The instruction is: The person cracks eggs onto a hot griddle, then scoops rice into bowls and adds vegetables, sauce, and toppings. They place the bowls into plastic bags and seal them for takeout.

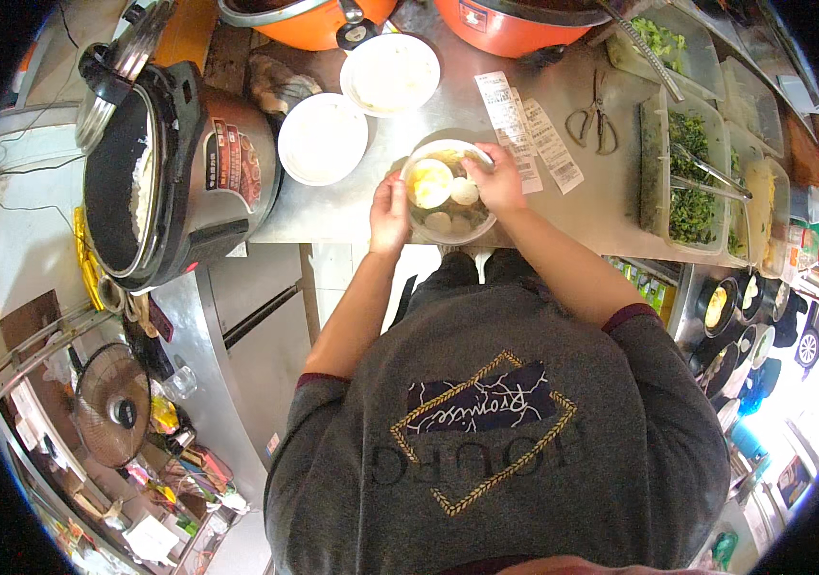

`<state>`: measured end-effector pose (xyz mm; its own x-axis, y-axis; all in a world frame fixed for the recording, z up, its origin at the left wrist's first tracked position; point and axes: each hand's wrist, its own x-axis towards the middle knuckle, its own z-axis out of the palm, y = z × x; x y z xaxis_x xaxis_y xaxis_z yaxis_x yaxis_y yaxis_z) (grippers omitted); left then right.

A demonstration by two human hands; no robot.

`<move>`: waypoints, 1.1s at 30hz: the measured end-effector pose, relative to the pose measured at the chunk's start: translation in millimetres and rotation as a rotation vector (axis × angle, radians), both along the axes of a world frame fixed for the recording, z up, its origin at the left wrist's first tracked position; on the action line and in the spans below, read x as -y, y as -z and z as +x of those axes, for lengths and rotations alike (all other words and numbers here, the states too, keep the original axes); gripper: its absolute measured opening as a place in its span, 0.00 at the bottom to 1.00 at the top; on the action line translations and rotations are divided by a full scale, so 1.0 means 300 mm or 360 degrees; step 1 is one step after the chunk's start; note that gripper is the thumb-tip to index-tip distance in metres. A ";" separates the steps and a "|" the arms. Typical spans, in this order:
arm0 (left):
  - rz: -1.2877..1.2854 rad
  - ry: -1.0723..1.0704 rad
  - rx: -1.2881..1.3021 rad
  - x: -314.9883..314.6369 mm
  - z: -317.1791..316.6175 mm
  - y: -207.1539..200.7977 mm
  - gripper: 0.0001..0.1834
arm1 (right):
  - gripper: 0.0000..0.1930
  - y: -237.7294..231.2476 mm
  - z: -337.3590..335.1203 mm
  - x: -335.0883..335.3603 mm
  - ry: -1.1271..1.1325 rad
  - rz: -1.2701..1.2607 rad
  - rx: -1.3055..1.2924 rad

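Observation:
Between my two hands is a round white bowl (pixel 457 240), just above or on the near edge of the steel counter; I cannot tell which. My left hand (pixel 390 213) is closed on its left side. On the opposite rim, my right hand (pixel 498 180) grips with the thumb over the edge. Inside lie a yellow-and-white egg (pixel 430 183) and several pale round pieces (pixel 464 191). Farther back stand two more white bowls, a nearer one (pixel 290 161) and a farther one (pixel 433 93), their contents washed out by glare.
A large open rice cooker (pixel 246 158) stands at the left. Two orange pots, one left (pixel 294 26) and one right (pixel 505 26), line the back. Paper slips (pixel 534 134) and scissors (pixel 594 125) lie right of the bowl, before tubs of chopped greens (pixel 687 206) with tongs (pixel 711 172).

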<state>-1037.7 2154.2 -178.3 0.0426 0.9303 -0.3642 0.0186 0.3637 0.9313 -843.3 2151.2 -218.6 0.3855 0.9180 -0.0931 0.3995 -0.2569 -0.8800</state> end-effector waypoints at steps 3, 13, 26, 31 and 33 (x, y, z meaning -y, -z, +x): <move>0.0346 0.0206 -0.0420 -0.002 0.014 -0.007 0.25 | 0.20 -0.050 -0.012 -0.001 -0.0205 0.0020 0.0357; 0.0856 0.0714 -0.1316 0.001 0.006 0.006 0.33 | 0.26 -0.157 -0.036 -0.006 -0.0777 0.0336 0.1123; -0.0247 -0.0168 0.0019 0.069 0.057 0.018 0.28 | 0.26 -0.085 0.248 -0.382 -0.0267 -0.0563 0.1273; -0.0554 -0.0253 0.1075 0.106 -0.017 -0.001 0.36 | 0.20 -0.080 0.250 -0.397 -0.0449 -0.0423 0.0819; -0.0634 -0.0354 0.1380 0.175 -0.066 -0.020 0.36 | 0.19 -0.109 0.257 -0.370 -0.0471 -0.0391 0.0598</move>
